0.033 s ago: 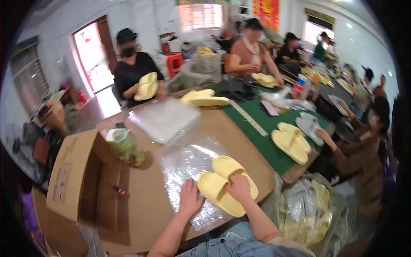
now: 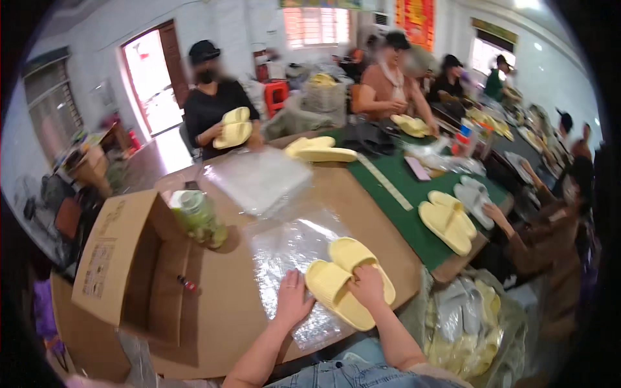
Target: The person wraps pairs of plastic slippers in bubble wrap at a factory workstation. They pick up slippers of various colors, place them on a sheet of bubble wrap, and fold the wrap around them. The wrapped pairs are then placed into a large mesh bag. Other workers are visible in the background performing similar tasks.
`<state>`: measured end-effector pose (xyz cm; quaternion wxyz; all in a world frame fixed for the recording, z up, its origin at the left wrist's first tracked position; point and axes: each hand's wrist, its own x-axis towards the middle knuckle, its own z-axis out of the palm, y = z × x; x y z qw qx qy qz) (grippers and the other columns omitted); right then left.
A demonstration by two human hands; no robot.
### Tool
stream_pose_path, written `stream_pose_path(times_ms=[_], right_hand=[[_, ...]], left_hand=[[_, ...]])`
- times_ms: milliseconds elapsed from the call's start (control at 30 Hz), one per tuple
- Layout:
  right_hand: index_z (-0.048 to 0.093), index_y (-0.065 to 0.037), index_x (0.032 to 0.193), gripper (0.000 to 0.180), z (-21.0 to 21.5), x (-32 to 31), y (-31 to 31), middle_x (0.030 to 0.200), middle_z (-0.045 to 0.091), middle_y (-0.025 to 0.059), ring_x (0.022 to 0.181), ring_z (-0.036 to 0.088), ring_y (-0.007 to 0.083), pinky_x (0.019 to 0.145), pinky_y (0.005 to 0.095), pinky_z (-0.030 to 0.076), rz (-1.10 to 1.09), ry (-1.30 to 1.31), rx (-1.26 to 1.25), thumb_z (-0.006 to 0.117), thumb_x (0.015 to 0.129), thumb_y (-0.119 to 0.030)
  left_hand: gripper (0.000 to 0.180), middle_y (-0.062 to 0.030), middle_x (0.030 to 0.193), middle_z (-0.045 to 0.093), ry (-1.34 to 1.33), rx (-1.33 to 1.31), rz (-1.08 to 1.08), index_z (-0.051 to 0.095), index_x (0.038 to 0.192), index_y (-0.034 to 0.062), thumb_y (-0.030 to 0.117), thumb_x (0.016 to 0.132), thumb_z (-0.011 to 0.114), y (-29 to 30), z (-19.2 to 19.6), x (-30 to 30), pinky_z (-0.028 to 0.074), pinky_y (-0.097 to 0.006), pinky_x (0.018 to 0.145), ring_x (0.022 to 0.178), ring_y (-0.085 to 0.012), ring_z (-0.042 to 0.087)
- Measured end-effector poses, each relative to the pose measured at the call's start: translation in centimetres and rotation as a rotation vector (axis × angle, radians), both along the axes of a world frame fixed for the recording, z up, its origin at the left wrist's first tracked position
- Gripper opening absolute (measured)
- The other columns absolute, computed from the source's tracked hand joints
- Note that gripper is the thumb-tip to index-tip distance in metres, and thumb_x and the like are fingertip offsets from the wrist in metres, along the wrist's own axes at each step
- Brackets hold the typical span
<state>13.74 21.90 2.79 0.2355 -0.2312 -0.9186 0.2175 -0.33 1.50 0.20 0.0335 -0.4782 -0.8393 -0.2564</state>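
A pair of pale yellow slippers (image 2: 325, 279) lies side by side in front of me, over the right part of some clear plastic bags (image 2: 275, 246). My right hand (image 2: 368, 286) is closed on the pair, its fingers at the inner side of the right slipper's strap and partly hidden. Stretched flat on the bags, my left hand (image 2: 294, 300) has its fingers extended and its thumb close to the left slipper's edge.
An open cardboard box (image 2: 103, 258) lies at left, beside a green-tinged jar (image 2: 200, 220). More plastic bags (image 2: 259, 178) lie farther back. Yellow slippers (image 2: 446, 223) rest on a green mat (image 2: 388, 213); a sack of slippers (image 2: 469, 323) stands lower right. Several co-workers sit around.
The whole view has shifted slightly, so everything sits a little farther right. Both my hands keep their places on the bags and slippers.
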Motion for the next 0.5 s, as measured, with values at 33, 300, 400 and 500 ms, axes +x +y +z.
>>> stream_pose_path(times_ms=[33, 300, 400, 500], right_hand=[[0.061, -0.006, 0.077, 0.022, 0.2, 0.0, -0.2, 0.079, 0.059, 0.0121, 0.08, 0.058, 0.0347, 0.071, 0.0474, 0.045, 0.0, 0.02, 0.022, 0.073, 0.071, -0.023], [0.059, -0.003, 0.077, 0.022, -0.1, -0.2, -0.3, 0.078, 0.056, 0.0134, 0.079, 0.055, 0.0361, 0.071, 0.0477, 0.043, 0.015, 0.085, 0.07, 0.074, 0.068, -0.016], [0.059, -0.003, 0.075, 0.022, 0.3, -0.4, -0.5, 0.078, 0.056, 0.0137, 0.079, 0.056, 0.0355, 0.071, 0.048, 0.043, 0.002, 0.072, 0.04, 0.075, 0.068, -0.016], [0.061, -0.005, 0.076, 0.021, -0.2, -0.4, -0.4, 0.078, 0.057, 0.0125, 0.08, 0.056, 0.034, 0.072, 0.0469, 0.043, -0.001, 0.054, 0.044, 0.074, 0.069, -0.018]], left_hand=[[0.072, -0.0283, 0.148, 0.04, 0.004, 0.001, -0.002, 0.046, 0.138, -0.0034, 0.037, 0.083, 0.069, 0.0, 0.2, 0.1, 0.027, -0.053, 0.116, 0.139, -0.0466, 0.033], [0.075, -0.0266, 0.15, 0.039, 0.013, -0.026, 0.013, 0.046, 0.139, -0.0038, 0.04, 0.082, 0.068, -0.5, 0.6, 0.2, 0.026, -0.05, 0.118, 0.141, -0.0434, 0.032], [0.073, -0.0265, 0.149, 0.039, 0.009, -0.018, 0.012, 0.048, 0.138, -0.004, 0.04, 0.083, 0.068, -0.6, 1.1, 0.3, 0.027, -0.049, 0.117, 0.14, -0.0435, 0.033], [0.073, -0.0271, 0.149, 0.04, 0.013, -0.009, 0.019, 0.048, 0.138, -0.0039, 0.039, 0.083, 0.068, -0.6, 0.9, 0.3, 0.027, -0.05, 0.117, 0.14, -0.0437, 0.034]])
